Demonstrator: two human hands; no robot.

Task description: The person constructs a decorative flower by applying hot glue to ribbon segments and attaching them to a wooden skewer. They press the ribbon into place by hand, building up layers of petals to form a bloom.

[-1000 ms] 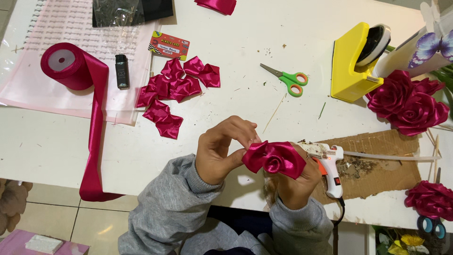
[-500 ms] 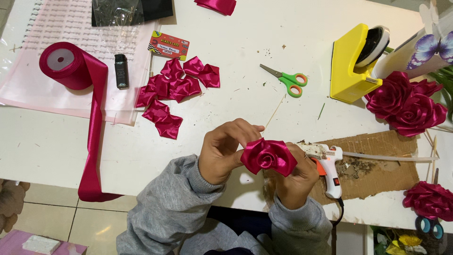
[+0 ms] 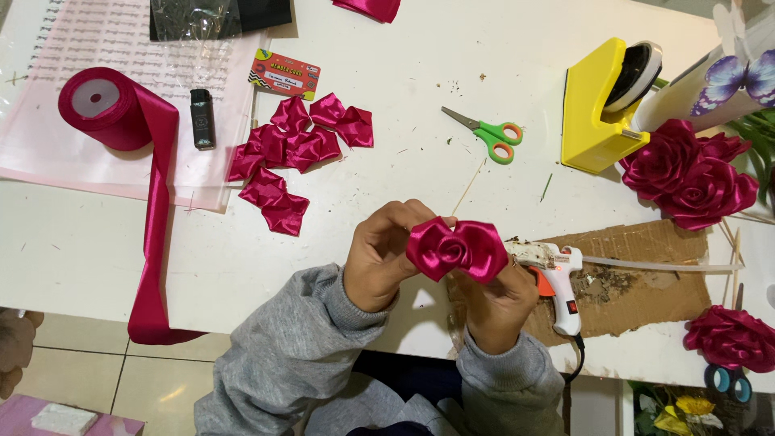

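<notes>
The ribbon rose is pinched by the left hand and cupped beneath by the right hand, near the table's front edge; petals should be pressed gently, evenly.

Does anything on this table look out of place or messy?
Yes. The ribbon from the roll hangs over the table edge toward the floor, and the cardboard under the glue gun carries dried glue crumbs.

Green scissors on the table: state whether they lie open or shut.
Shut. The scissors lie flat on the white table, blades together in one point.
</notes>
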